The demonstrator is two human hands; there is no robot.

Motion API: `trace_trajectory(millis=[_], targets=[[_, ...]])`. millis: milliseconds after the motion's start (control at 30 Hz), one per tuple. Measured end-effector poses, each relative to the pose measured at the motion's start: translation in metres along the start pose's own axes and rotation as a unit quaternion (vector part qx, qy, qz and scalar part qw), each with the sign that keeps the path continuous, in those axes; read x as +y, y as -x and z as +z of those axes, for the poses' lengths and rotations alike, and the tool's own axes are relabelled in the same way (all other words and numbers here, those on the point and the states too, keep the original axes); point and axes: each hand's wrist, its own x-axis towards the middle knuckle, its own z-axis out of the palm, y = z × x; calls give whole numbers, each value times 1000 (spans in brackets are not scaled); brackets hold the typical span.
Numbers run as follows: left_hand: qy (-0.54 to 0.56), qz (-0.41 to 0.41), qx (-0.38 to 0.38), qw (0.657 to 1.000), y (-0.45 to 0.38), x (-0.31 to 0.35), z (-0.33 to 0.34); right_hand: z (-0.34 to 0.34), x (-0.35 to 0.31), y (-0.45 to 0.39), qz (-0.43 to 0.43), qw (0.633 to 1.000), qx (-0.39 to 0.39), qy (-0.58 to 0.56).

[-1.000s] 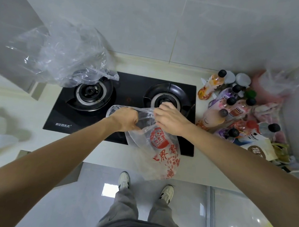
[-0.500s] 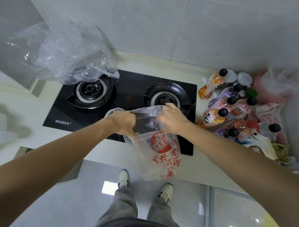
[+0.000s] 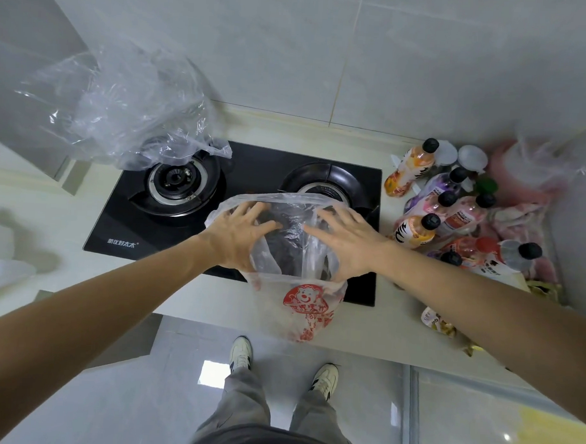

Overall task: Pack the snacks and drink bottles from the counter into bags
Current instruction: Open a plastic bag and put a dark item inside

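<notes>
One thin clear plastic bag (image 3: pixel 302 289) with a red printed bear logo is held over the front edge of the counter (image 3: pixel 397 330), its lower part hanging past the edge above the floor. Its mouth is stretched wide from inside by two hands. The left hand (image 3: pixel 240 233) is spread flat with the fingers straight and fanned against the left wall of the bag; the right hand (image 3: pixel 344 241) is likewise splayed against the right wall. Nothing is pinched by either — the film is only pushed outward.

Behind the bag a black two-burner gas hob (image 3: pixel 252 193) is set into the counter. A second, larger clear bag (image 3: pixel 121 113) is seen crumpled above the left burner.

To the right of the hob a cluster of drink bottles (image 3: pixel 453 208) is crowded into the corner: about eight black-capped ones can be counted, two of them orange — the rest pink, purple or pale. Two white round lids (image 3: pixel 472 157) lie behind them. Pink bagged snacks (image 3: pixel 527 198) are piled against the wall, and a few snack packets (image 3: pixel 438 322) lie near the right forearm; their number cannot be told.

Below, two white shoes (image 3: pixel 242 354) are seen on the grey floor.
</notes>
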Motion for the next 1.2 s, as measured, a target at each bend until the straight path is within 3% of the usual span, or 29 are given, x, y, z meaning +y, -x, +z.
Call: trace_trajectory(millis=[233, 500, 733, 900, 1067, 1200], targets=[[-24, 23, 27, 999, 6, -17, 0, -9, 16, 13, -16, 995, 82, 49], [-15, 81, 124, 989, 2, -25, 13, 1, 20, 28, 2, 1000, 8, 27], [20, 139, 119, 983, -4, -37, 22, 20, 31, 31, 11, 1000, -1, 13], [-3, 173, 84, 981, 2, -43, 45, 42, 27, 40, -24, 999, 42, 15], [-18, 173, 82, 981, -11, -19, 56, 45, 11, 37, -87, 986, 133, 55], [3, 161, 34, 986, -20, -2, 52, 49, 0, 30, -123, 988, 98, 5]])
